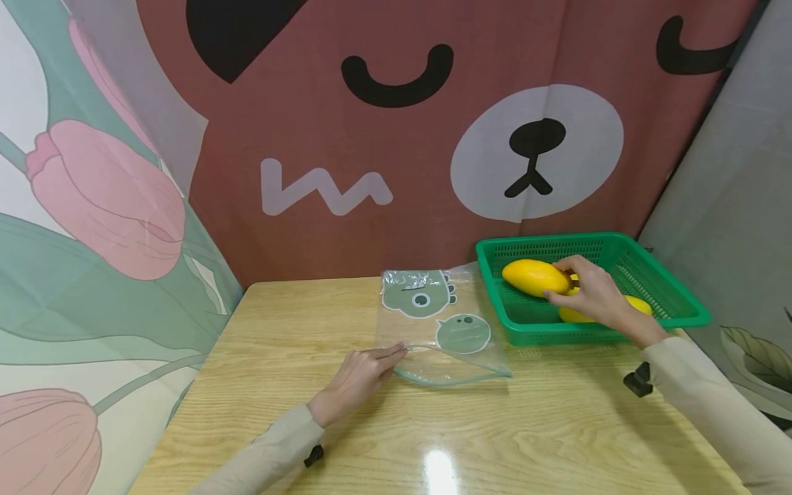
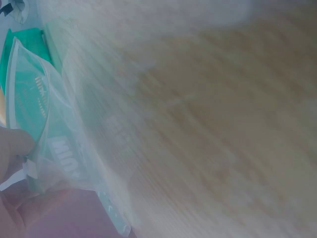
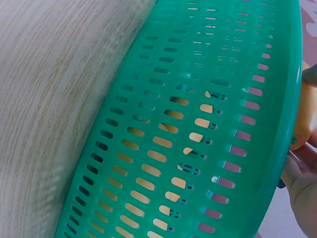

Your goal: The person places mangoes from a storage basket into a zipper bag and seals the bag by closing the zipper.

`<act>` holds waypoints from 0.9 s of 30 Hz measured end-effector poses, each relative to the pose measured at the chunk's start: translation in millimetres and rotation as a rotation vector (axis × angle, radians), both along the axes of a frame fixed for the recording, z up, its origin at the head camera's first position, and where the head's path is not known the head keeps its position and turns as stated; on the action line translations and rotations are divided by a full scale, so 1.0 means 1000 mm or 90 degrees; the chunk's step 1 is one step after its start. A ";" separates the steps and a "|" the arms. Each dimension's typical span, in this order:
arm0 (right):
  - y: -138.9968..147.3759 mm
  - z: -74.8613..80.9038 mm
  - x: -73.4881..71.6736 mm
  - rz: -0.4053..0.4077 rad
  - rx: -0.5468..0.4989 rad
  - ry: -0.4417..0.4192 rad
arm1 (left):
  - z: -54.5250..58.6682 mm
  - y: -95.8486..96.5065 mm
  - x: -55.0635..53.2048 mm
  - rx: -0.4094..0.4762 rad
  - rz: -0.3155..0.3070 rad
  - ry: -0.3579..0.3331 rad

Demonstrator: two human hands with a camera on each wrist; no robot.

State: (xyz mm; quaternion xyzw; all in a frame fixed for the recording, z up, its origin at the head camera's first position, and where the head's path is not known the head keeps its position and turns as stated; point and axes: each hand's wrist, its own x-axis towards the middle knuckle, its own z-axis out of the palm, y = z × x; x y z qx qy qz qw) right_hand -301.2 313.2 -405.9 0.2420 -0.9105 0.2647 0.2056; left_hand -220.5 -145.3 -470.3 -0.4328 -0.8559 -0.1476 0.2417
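Note:
My right hand point(image 1: 590, 292) grips a yellow mango point(image 1: 533, 276) by one end, thumb below and fingers on top, over the green plastic basket point(image 1: 551, 337). Under that hand, more yellow mangoes point(image 1: 640, 304) lie in the basket, partly hidden by the hand. From the right wrist, the held mango point(image 3: 303, 116) shows just past the basket's rim. On the table lies a clear zip bag point(image 1: 421, 333) printed with green cartoon shapes, its mouth gaping toward me. My left hand point(image 1: 361, 378) pinches the left corner of that mouth; the left wrist view shows the bag's raised lip point(image 2: 32, 94).
The light wood table point(image 1: 297, 330) carries the bag at the middle and the slotted basket at the back right. Behind it hangs a brown bear-print curtain point(image 1: 408, 234), with a tulip-print cloth point(image 1: 111, 199) on the left and a pale cloth on the right.

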 end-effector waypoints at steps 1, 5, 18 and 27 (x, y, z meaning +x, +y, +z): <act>0.000 0.000 0.000 0.001 0.000 -0.001 | 0.000 0.000 0.000 -0.001 0.000 0.000; -0.002 0.002 0.002 0.004 0.006 0.000 | -0.001 0.000 -0.001 -0.005 0.000 0.002; -0.006 0.001 0.006 0.036 -0.019 -0.005 | 0.000 0.000 0.000 -0.003 0.000 0.000; -0.006 0.002 0.007 0.041 -0.023 0.003 | 0.000 0.000 -0.001 -0.002 0.001 0.008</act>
